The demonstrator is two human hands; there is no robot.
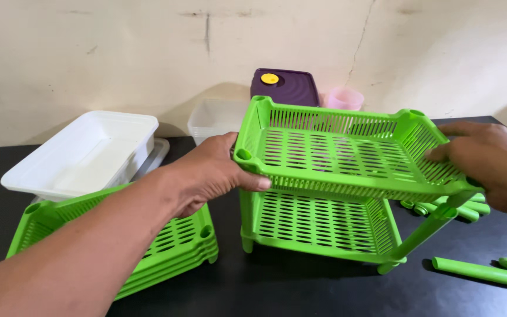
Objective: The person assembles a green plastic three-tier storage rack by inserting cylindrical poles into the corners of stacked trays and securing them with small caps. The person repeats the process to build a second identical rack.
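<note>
Green slotted plastic tray (341,149) is sitting atop a matching lower tray (318,226) on posts, the left hand (215,170) pinching its near-left rim, the right hand (488,164) pressing fingers against its perforated right wall; loose green tubes (479,272) are lying below the right hand.

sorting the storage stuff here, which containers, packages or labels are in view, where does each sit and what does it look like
No labels, signs or screens.
White tub: left, on the green tray stack; rectangular, open.
Clear box: by the wall, centre; rectangular.
Purple lidded box: behind the rack; square, yellow round cap.
Pink cup: right of it; round, translucent.
</note>
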